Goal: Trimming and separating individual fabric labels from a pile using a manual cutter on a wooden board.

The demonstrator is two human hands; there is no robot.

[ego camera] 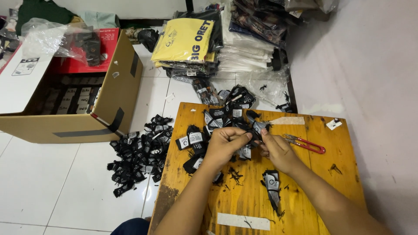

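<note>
My left hand (225, 146) and my right hand (276, 151) meet over a low wooden table (335, 174). Both pinch one small black fabric label (254, 135) between their fingertips. Around the hands lies a heap of black labels with white patches (217, 124) on the table's far side. A short stack of labels (272, 187) lies near my right forearm. Red-handled snips (305, 143) rest on the wood just right of my right hand.
A pile of black labels (139, 154) lies on the white tile floor left of the table. An open cardboard box (78, 93) with labels inside stands at left. Stacked bagged garments (209, 43) sit at the back. A white wall (370, 65) runs along the right.
</note>
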